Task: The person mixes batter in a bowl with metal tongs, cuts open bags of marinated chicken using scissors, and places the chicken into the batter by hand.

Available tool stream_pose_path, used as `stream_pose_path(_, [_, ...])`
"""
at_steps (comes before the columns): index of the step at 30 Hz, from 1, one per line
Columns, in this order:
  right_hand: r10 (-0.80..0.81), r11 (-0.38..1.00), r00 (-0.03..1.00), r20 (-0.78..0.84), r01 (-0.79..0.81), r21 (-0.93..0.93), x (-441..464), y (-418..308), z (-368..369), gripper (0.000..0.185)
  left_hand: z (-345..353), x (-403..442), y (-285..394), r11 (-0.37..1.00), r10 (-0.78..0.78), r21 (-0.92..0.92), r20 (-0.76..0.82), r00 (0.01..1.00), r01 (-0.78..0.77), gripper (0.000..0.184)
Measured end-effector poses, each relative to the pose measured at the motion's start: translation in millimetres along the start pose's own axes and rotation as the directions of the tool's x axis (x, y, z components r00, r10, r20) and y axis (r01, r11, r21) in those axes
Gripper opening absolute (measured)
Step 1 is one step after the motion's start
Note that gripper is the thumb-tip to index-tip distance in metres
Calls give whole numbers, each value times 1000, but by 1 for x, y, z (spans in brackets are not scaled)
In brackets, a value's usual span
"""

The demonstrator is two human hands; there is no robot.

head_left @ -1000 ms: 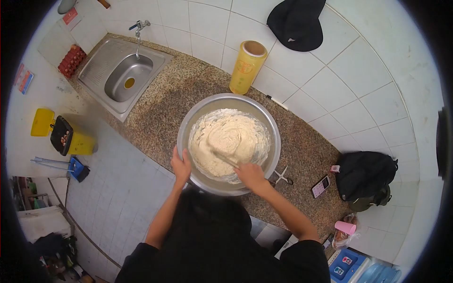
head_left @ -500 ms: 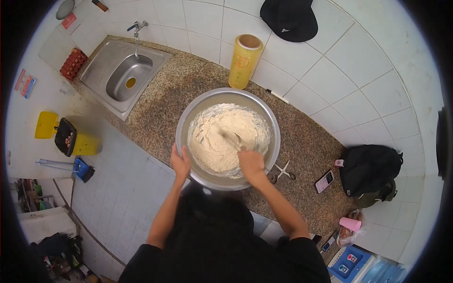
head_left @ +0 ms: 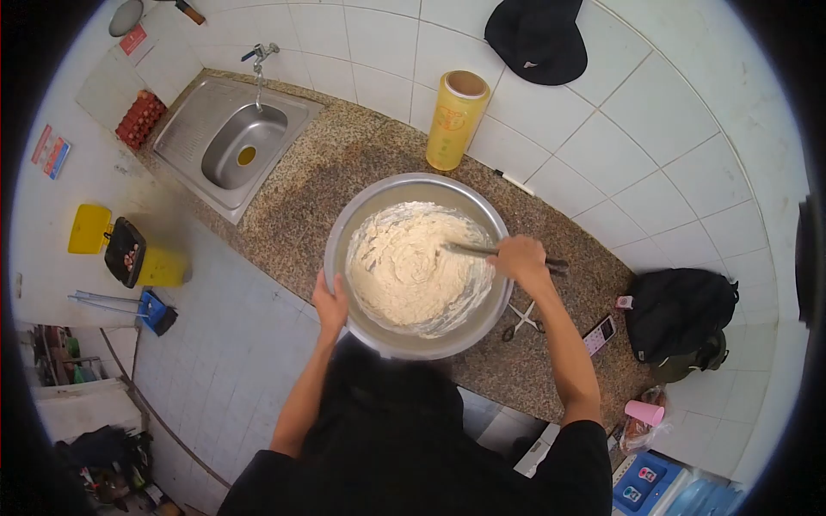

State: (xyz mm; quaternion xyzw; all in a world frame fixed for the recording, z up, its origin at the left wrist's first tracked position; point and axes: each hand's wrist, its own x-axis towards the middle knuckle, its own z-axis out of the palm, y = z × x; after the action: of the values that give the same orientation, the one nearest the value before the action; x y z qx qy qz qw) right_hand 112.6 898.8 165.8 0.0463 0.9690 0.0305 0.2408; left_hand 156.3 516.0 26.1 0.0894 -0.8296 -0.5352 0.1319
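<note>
A wide metal bowl [head_left: 337,225] on the granite counter holds pale, sticky dough [head_left: 404,267] with swirl marks. At the bowl's lower left rim, my left hand [head_left: 330,301] grips the edge, fingers outside and thumb near the rim. My right hand [head_left: 521,260] is closed around a grey metal utensil [head_left: 469,250] over the bowl's right rim. One end of the utensil reaches the dough and its other end sticks out past the hand to the right. Scissors [head_left: 521,323] lie just right of the bowl, below my right hand.
A yellow roll [head_left: 448,129] stands behind the bowl, with a marker [head_left: 516,183] by the wall. The sink [head_left: 245,146] is at the left. To the right are a phone [head_left: 600,335], a black bag [head_left: 675,314] and a pink cup [head_left: 644,413]. A black cap [head_left: 538,43] hangs above.
My right hand has moved right and up from over the dough to the bowl's right rim, with the utensil in it. My left hand stays at the rim.
</note>
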Motion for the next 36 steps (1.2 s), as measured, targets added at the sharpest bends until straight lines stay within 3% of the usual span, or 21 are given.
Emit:
stream_pose_path(4, [13,1000,996,-91,-12,16,30,-12,-17,44,-3,7,10,999,-25,32,5,1000,25,35])
stream_pose_path(7, [-10,997,981,-192,-5,-76,51,-35,-41,36,-6,28,6,1000,-11,13,21,1000,11,35])
stream_pose_path(10, [-170,952,938,-303,77,-296,81,-66,-54,30,-11,55,-4,1000,-15,1,88,996,15,35])
stream_pose_path(13, [-298,908,903,-308,169,-384,97,-110,-81,26,-18,94,-1,999,-2,-47,142,990,9,36])
stream_pose_path(16, [-279,910,918,-283,158,-383,120,-125,-91,24,-28,140,-25,996,24,-90,196,980,-6,36])
stream_pose_path(18, [-147,955,958,-248,72,-288,116,-129,-102,24,-38,170,-38,998,34,-59,213,976,-22,36])
stream_pose_path(21, [-65,967,968,-242,1,-256,104,-137,-118,26,-54,216,-72,966,-73,-223,244,967,129,38])
stream_pose_path(23, [69,974,995,-69,-82,-212,93,-164,-115,28,-86,241,-60,964,-88,-222,262,961,148,38])
stream_pose_path(25, [73,938,991,112,-29,-346,82,-187,-88,29,-108,267,-61,965,-78,-227,243,967,135,37])
stream_pose_path(27, [68,989,997,26,-64,-132,55,-229,-77,35,-120,276,-70,960,-76,-254,179,981,121,35])
stream_pose_path(30, [123,992,984,132,-125,4,36,-283,-101,39,-133,295,-78,929,-136,-325,151,979,179,35])
stream_pose_path(33, [331,942,939,91,-334,22,46,-300,-117,46,-140,310,-74,929,-152,-327,92,984,175,36])
stream_pose_path(36, [498,862,867,6,-495,109,83,-312,-90,54,-132,324,-81,860,-245,-432,114,963,270,36])
